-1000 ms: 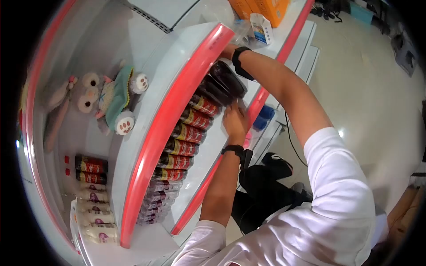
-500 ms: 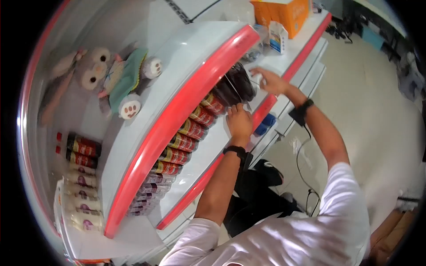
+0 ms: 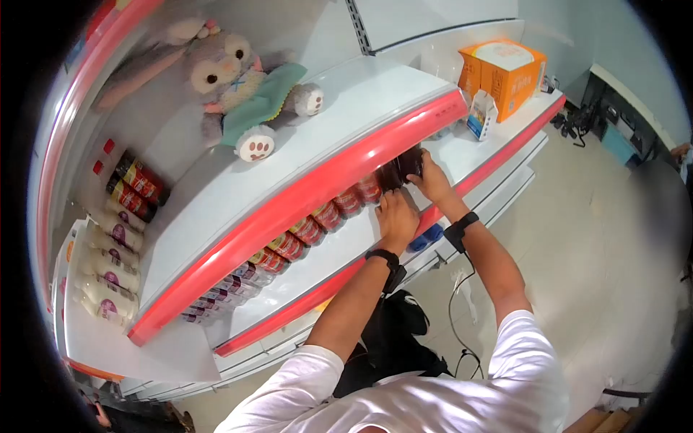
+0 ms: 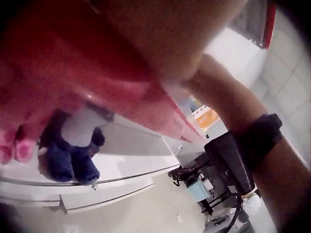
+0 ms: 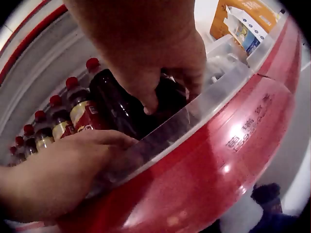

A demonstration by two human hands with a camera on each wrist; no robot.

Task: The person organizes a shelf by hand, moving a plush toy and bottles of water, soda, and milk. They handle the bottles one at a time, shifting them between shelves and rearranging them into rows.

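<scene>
My right hand (image 3: 433,180) grips a dark bottle (image 5: 170,99) at the end of a row of bottles, thumb on one side and fingers on the other. Another dark bottle (image 5: 112,99) stands right beside it, its label out of sight. My left hand (image 3: 398,220) touches the front of the row with fingers extended, the fingertips partly hidden behind the shelf's clear guard (image 5: 194,114) in the right wrist view. Along the row stand red-capped cola bottles (image 3: 307,229) with red labels, then clear bottles with purple labels (image 3: 224,292).
Above the row runs a shelf with a red edge (image 3: 303,209), a plush rabbit (image 3: 249,97) sitting on it. An orange box (image 3: 505,76) and a small white carton (image 3: 481,115) stand to the right. Below is a blue plush toy (image 4: 73,145). A cable (image 3: 451,310) hangs from my right wrist.
My right hand came away from the end of the row, then returned and took hold of the dark bottle there. My left hand stays at the front of the row. The head view has turned.
</scene>
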